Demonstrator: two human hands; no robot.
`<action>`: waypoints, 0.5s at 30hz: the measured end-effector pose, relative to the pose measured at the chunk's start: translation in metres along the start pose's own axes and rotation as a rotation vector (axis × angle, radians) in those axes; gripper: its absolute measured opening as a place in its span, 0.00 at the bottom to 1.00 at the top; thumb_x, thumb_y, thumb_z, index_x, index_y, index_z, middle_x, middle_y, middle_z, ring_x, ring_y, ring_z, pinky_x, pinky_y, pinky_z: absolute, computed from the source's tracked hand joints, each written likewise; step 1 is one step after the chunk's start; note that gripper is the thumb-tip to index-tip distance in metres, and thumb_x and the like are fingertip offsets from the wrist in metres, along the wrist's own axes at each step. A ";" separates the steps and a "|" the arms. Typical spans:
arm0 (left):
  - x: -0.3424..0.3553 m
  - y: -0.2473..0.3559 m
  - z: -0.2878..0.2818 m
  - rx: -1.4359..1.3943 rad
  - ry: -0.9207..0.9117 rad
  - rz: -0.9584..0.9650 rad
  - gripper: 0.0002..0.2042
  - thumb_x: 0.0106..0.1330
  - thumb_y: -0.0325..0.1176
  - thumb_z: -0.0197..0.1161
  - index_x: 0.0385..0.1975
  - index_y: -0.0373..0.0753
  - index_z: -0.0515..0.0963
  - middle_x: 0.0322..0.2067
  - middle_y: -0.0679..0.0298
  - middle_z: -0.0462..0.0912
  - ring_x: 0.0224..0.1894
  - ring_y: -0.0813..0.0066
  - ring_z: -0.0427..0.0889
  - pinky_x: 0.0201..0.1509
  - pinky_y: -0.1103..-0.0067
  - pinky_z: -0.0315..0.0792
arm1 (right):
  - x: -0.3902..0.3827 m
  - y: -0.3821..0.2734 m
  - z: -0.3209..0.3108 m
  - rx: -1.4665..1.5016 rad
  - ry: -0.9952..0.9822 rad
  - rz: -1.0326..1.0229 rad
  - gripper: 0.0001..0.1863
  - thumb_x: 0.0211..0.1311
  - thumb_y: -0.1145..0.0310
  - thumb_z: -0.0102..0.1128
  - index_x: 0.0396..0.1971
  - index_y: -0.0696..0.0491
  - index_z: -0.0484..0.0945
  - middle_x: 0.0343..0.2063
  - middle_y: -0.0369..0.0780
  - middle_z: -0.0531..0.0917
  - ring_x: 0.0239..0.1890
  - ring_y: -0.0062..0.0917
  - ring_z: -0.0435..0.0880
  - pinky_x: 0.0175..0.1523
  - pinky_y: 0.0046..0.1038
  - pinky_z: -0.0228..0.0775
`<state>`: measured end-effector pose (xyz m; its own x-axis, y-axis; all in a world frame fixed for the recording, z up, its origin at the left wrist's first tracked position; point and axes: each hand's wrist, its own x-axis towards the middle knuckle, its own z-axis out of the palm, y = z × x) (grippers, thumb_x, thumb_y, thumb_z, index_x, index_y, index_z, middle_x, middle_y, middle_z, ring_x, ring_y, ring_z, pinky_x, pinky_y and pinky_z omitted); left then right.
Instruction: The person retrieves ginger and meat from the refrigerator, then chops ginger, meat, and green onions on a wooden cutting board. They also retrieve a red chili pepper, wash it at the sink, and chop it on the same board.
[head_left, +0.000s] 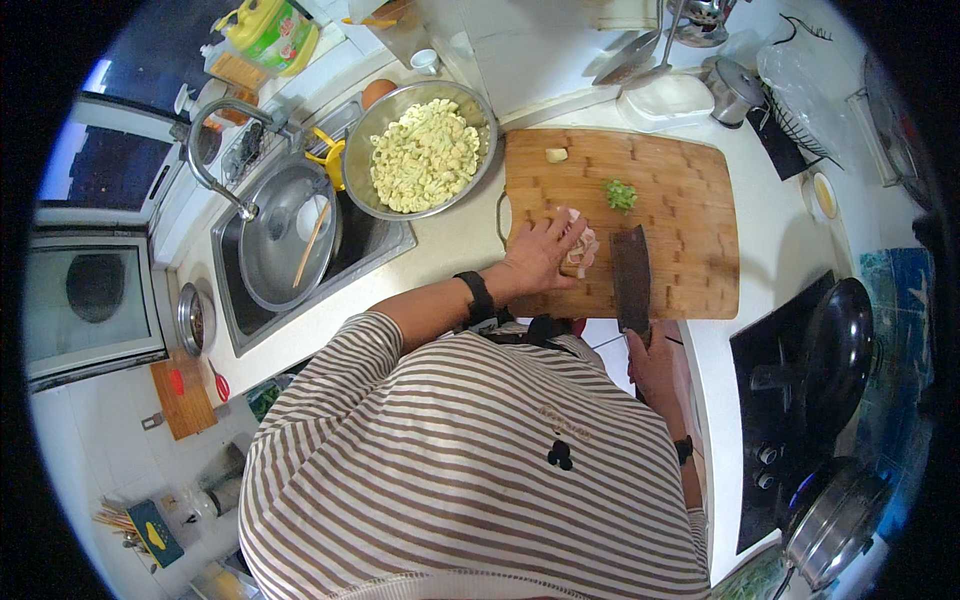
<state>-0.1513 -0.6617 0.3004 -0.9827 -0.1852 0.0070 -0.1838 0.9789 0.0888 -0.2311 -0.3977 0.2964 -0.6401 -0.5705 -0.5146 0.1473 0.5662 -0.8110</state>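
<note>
My left hand lies over a small block of pale pink sliced meat on a wooden cutting board, its fingers bent against the meat's left side. A dark, broad-bladed cleaver is in my right hand, closed round the handle at the board's near edge. The blade points away from me, just right of the meat and apart from it. Beyond the blade is a little heap of chopped green onion. A small pale yellow piece, perhaps ginger, lies near the far edge.
Left of the board stands a steel bowl full of pale yellow curly pieces. A sink holds a large metal basin with chopsticks in it. To the right are a cooktop, a black wok and a steel pot.
</note>
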 end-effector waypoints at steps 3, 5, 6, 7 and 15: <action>0.003 0.001 0.005 -0.044 0.002 -0.027 0.49 0.43 0.60 0.70 0.64 0.41 0.57 0.59 0.48 0.63 0.54 0.52 0.71 0.52 0.64 0.70 | 0.007 0.004 0.015 -0.074 -0.017 0.009 0.17 0.64 0.58 0.54 0.38 0.56 0.65 0.17 0.43 0.76 0.13 0.30 0.75 0.18 0.32 0.67; 0.005 -0.002 0.011 -0.102 0.020 -0.036 0.47 0.44 0.57 0.70 0.64 0.40 0.58 0.57 0.48 0.64 0.54 0.52 0.71 0.53 0.64 0.70 | 0.010 0.004 0.024 -0.132 -0.035 -0.002 0.19 0.64 0.57 0.54 0.40 0.58 0.65 0.19 0.47 0.78 0.17 0.36 0.78 0.22 0.36 0.69; 0.006 -0.004 0.013 -0.130 0.038 -0.043 0.46 0.45 0.55 0.71 0.63 0.40 0.59 0.56 0.48 0.65 0.54 0.52 0.71 0.53 0.64 0.70 | 0.011 0.003 0.027 -0.128 -0.041 -0.057 0.19 0.64 0.57 0.54 0.40 0.58 0.65 0.20 0.48 0.78 0.18 0.36 0.79 0.24 0.36 0.69; 0.007 -0.009 0.016 -0.172 0.064 -0.031 0.45 0.46 0.54 0.71 0.63 0.40 0.59 0.56 0.48 0.65 0.54 0.51 0.71 0.54 0.64 0.69 | 0.013 0.002 0.030 -0.127 -0.057 -0.036 0.19 0.64 0.57 0.54 0.41 0.58 0.66 0.21 0.48 0.79 0.19 0.36 0.80 0.25 0.37 0.70; 0.021 -0.058 0.014 -0.309 0.149 0.060 0.42 0.49 0.46 0.72 0.62 0.36 0.57 0.56 0.47 0.64 0.56 0.47 0.67 0.59 0.66 0.66 | 0.037 -0.024 0.047 -0.228 0.118 -0.455 0.19 0.62 0.59 0.56 0.45 0.59 0.70 0.34 0.55 0.80 0.41 0.51 0.79 0.46 0.44 0.69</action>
<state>-0.1614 -0.7211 0.2815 -0.9731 -0.1610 0.1648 -0.0878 0.9205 0.3806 -0.2232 -0.4604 0.2838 -0.6836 -0.7256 -0.0791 -0.3249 0.3996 -0.8572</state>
